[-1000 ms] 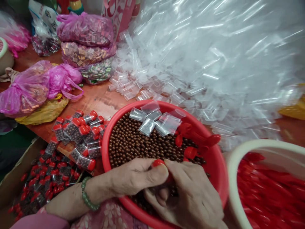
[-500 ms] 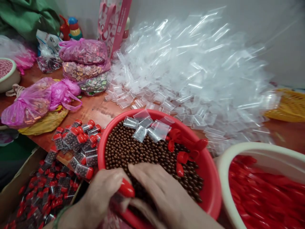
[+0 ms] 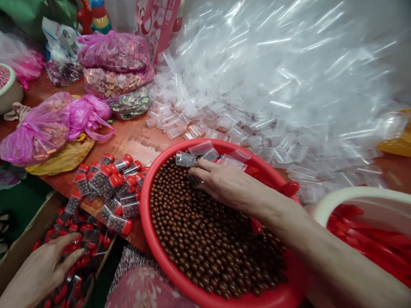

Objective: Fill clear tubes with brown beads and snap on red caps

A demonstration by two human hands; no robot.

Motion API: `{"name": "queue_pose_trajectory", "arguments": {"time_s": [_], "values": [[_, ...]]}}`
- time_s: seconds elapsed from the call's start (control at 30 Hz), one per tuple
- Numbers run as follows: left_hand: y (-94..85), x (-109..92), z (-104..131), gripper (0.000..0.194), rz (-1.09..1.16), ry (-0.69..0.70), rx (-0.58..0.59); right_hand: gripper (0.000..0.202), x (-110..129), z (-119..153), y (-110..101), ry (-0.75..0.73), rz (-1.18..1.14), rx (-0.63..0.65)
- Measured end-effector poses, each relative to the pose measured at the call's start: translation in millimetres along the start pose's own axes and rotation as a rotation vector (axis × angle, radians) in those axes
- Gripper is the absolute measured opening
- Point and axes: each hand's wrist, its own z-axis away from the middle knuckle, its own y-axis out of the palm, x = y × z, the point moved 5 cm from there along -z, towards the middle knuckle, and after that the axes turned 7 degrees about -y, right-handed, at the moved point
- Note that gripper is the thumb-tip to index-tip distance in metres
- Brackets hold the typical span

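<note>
My right hand (image 3: 221, 182) reaches across a red basin (image 3: 146, 201) of brown balls (image 3: 192, 231), its fingers closed at several clear plastic containers (image 3: 185, 159) near the far rim. Whether it grips one is hard to make out. At the lower left, my left hand (image 3: 48, 263) is over a box (image 3: 19, 252) of filled, red-capped containers (image 3: 88, 233), fingers apart and nothing held. More filled containers (image 3: 105, 177) lie in a pile on the table, left of the basin. Red caps in the basin are partly hidden by my right forearm.
A large heap of clear containers (image 3: 257, 94) spreads behind the basin. On the right stands a white tub (image 3: 369, 194) of red pieces (image 3: 362, 239). Pink bags (image 3: 115, 51) and a yellow bag (image 3: 61, 158) lie at the left. A yellow basket (image 3: 398, 141) is at the right edge.
My left hand has moved from the basin's near edge to the box, and the red-capped container it held is gone from it. My right hand has moved to the clear containers. The view has shifted.
</note>
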Motion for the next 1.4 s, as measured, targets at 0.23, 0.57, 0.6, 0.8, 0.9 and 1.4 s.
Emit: {"name": "queue_pose_trajectory", "arguments": {"time_s": [0.23,0.57,0.6,0.8,0.9,1.4], "values": [[-9.5,-89.8,-9.4,0.036,0.157,0.180,0.205,0.021,32.4,2.5,10.0,-0.018,-0.050,0.085],[-16.8,-191.5,-19.4,0.027,0.676,0.454,0.264,0.032,48.1,7.2,19.8,-0.080,-0.532,0.097],[-13.2,-197.1,-21.2,0.029,0.697,0.438,0.271,0.032,46.1,9.4,19.6,-0.079,-0.596,0.081],[4.0,-227.5,-33.3,0.048,0.649,0.433,0.342,0.027,42.1,23.0,13.8,-0.020,-0.910,-0.064],[6.8,-240.7,-42.3,0.060,0.584,0.446,0.348,0.033,43.1,29.3,3.3,0.012,-1.099,-0.151],[24.9,-259.0,-54.5,0.037,0.695,0.424,0.506,0.030,71.4,68.7,-8.0,0.153,-0.984,-0.665]]}}
